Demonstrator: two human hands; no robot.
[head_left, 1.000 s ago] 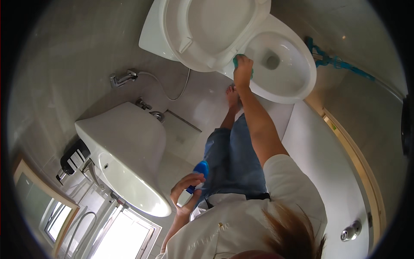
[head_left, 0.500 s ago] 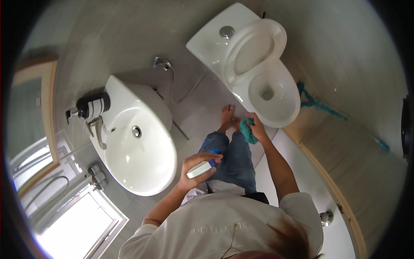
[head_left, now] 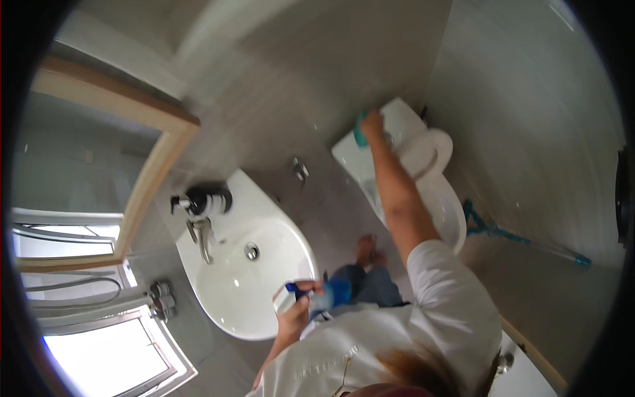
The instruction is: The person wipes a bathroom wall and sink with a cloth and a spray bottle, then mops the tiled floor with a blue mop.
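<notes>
My left hand (head_left: 293, 320) is closed around a spray bottle (head_left: 336, 294) with blue liquid and a white and blue trigger head, held beside the sink's near right rim. With the arm stretched far out, my right hand (head_left: 372, 124) grips a green cloth (head_left: 360, 130) at the top of the white toilet tank (head_left: 350, 153). The cloth hangs at the tank's left part; the fingers are partly hidden and small. Below the tank, the raised toilet lid and seat (head_left: 436, 147) and the bowl (head_left: 444, 198) are partly covered by my right forearm.
On the left is a white sink (head_left: 218, 291) with a metal faucet (head_left: 202, 239) and a black pump bottle (head_left: 205, 200). A wood-framed mirror (head_left: 149, 119) and a window (head_left: 109, 351) lie beyond. A teal-handled pole (head_left: 516, 237) rests right of the toilet. A wall tap (head_left: 299, 169) sits between the fixtures.
My right hand with the cloth has moved from beside the bowl up to the toilet tank. The spray bottle has turned, now showing its blue body to the right. The view has shifted.
</notes>
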